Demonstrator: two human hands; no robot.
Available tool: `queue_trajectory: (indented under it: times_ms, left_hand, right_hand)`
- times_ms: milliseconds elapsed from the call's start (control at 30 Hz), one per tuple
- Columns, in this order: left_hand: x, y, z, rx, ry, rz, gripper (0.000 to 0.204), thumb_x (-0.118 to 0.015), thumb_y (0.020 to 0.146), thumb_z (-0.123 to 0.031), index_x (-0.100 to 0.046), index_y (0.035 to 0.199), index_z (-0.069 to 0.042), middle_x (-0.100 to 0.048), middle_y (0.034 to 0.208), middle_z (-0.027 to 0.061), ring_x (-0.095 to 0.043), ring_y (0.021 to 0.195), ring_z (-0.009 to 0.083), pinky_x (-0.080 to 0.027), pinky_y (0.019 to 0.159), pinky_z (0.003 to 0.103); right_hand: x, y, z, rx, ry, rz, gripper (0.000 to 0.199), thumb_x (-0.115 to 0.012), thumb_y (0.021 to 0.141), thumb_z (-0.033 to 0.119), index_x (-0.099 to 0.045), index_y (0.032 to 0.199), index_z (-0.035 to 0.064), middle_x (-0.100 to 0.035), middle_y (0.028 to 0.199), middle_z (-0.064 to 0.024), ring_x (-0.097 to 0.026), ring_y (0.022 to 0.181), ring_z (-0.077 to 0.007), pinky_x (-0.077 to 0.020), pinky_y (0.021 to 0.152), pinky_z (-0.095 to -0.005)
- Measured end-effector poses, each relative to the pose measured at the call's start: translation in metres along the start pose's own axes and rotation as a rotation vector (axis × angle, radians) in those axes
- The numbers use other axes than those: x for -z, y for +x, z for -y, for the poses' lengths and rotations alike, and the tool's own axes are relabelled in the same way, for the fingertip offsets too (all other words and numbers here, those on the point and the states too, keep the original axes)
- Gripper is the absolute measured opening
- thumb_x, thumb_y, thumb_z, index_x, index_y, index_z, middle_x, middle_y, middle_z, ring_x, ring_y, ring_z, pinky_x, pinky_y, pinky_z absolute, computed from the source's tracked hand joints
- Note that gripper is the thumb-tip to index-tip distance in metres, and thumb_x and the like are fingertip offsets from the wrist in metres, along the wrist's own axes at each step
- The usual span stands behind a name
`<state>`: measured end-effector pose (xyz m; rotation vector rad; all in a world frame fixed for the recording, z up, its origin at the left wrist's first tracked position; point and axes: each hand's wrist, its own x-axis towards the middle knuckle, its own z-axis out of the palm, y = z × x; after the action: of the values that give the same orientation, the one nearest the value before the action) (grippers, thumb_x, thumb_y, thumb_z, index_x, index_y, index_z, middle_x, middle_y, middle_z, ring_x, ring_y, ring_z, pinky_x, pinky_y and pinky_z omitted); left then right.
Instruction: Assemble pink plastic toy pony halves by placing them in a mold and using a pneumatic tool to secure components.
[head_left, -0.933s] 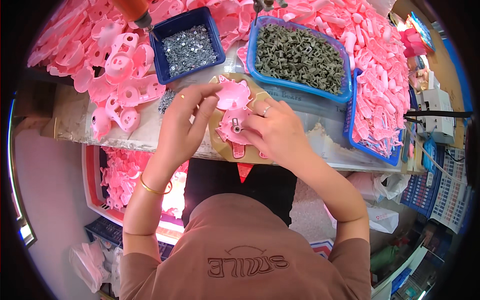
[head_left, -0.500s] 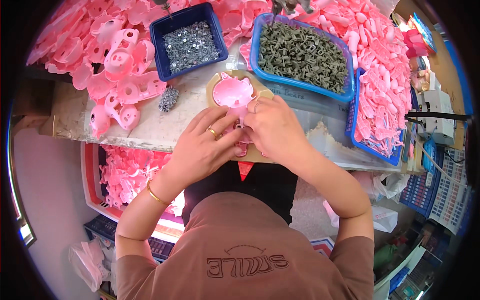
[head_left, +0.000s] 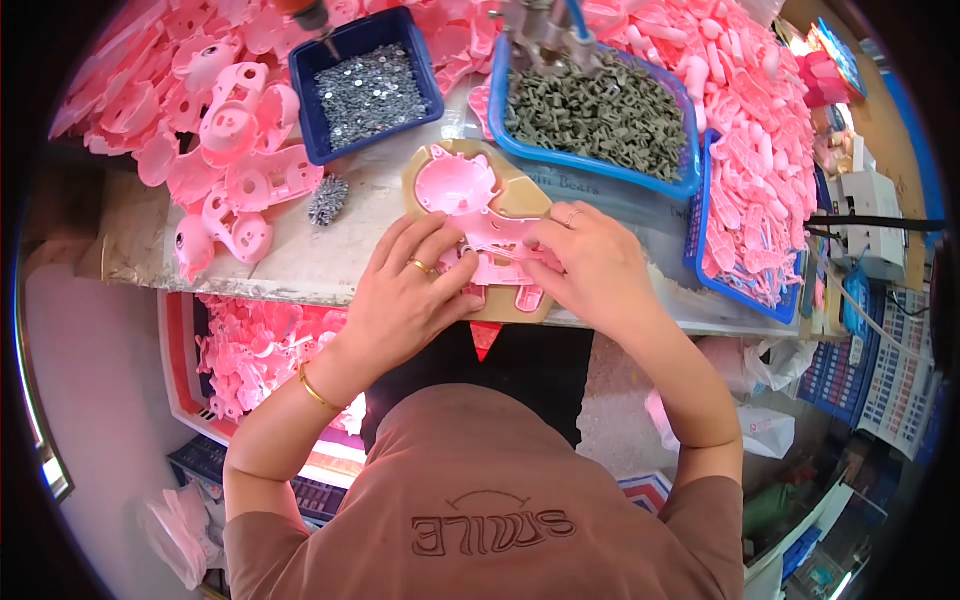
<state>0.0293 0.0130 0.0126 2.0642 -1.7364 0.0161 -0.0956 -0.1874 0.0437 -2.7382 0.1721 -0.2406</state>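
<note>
A person in a brown T-shirt [head_left: 480, 500], seen from above, sits at a desk [head_left: 305, 258] with both forearms reaching forward. Below the desk, at left, a red-and-white crate [head_left: 180, 372] holds pink plastic parts. At the desk's near edge, between the two hands, a hollow pink animal-shaped shell [head_left: 458, 185] lies open side up on a tan fixture [head_left: 516, 196], its round head pointing away from the person.

The left hand [head_left: 405, 285], wearing a gold ring, is loosely curled, fingertips over the shell's left side; I cannot tell whether it grips anything. The right hand [head_left: 602, 262] is half closed, thumb and fingers a little apart at the shell's right side; whether a small piece sits between them is hidden.

Beyond, left of the fixture, is a grey clump of screws [head_left: 328, 200]. Farther back stand a navy bin [head_left: 375, 148] of small metal pieces, a blue tray [head_left: 600, 174] of grey-green pieces and, at right, a blue basket [head_left: 697, 222] of pink parts. A large heap of pink shells [head_left: 140, 100] fills the far left.
</note>
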Motion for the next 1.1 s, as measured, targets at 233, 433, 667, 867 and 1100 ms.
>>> queue_trajectory:
  times_ms: [233, 433, 667, 867, 1100]
  left_hand:
    - [-0.005, 0.0, 0.0, 0.009, 0.007, -0.044, 0.042, -0.076, 0.081, -0.031, -0.061, 0.115, -0.012, -0.054, 0.127, 0.0097, -0.046, 0.128, 0.0323, -0.036, 0.111, 0.05]
    - [-0.006, -0.001, -0.002, 0.018, 0.01, -0.054, 0.042, -0.076, 0.081, -0.031, -0.06, 0.115, -0.011, -0.054, 0.128, 0.0104, -0.046, 0.129, 0.0328, -0.036, 0.11, 0.051]
    - [-0.005, 0.001, -0.001, 0.014, 0.004, -0.054, 0.043, -0.076, 0.081, -0.03, -0.06, 0.116, -0.011, -0.053, 0.127, 0.0106, -0.045, 0.129, 0.0331, -0.036, 0.11, 0.052]
    - [-0.002, 0.0, 0.0, 0.027, -0.02, -0.061, 0.043, -0.076, 0.081, -0.03, -0.06, 0.116, -0.011, -0.053, 0.127, 0.0111, -0.046, 0.128, 0.033, -0.035, 0.11, 0.052]
    - [0.019, 0.014, 0.01, 0.027, -0.144, -0.198, 0.03, -0.07, 0.083, -0.012, -0.06, 0.111, -0.008, -0.06, 0.116, 0.0119, -0.061, 0.104, 0.0318, -0.052, 0.085, 0.041]
  right_hand:
    - [-0.014, -0.006, -0.001, 0.056, -0.005, -0.112, 0.011, -0.071, 0.077, 0.014, -0.064, 0.077, 0.0063, -0.062, 0.084, -0.0072, -0.063, 0.083, -0.0254, -0.0536, 0.071, -0.0386]
    - [-0.011, -0.009, 0.0, 0.045, 0.018, -0.171, 0.011, -0.071, 0.077, 0.014, -0.063, 0.076, 0.0064, -0.062, 0.081, -0.0068, -0.064, 0.081, -0.024, -0.0537, 0.068, -0.0378]
    - [-0.011, -0.006, -0.011, 0.01, 0.092, -0.124, 0.011, -0.073, 0.078, 0.015, -0.066, 0.081, 0.0079, -0.061, 0.072, -0.005, -0.064, 0.07, -0.0257, -0.0507, 0.061, -0.038]
    - [-0.007, 0.0, -0.01, -0.005, 0.061, -0.033, 0.013, -0.07, 0.082, 0.019, -0.065, 0.08, 0.0074, -0.063, 0.075, -0.008, -0.065, 0.073, -0.0288, -0.0506, 0.062, -0.0407]
    - [0.044, 0.085, 0.048, 0.213, 0.35, -0.432, 0.034, -0.076, 0.082, 0.016, -0.067, 0.113, 0.0051, -0.06, 0.082, -0.0108, -0.06, 0.072, -0.0262, -0.0488, 0.068, -0.0361]
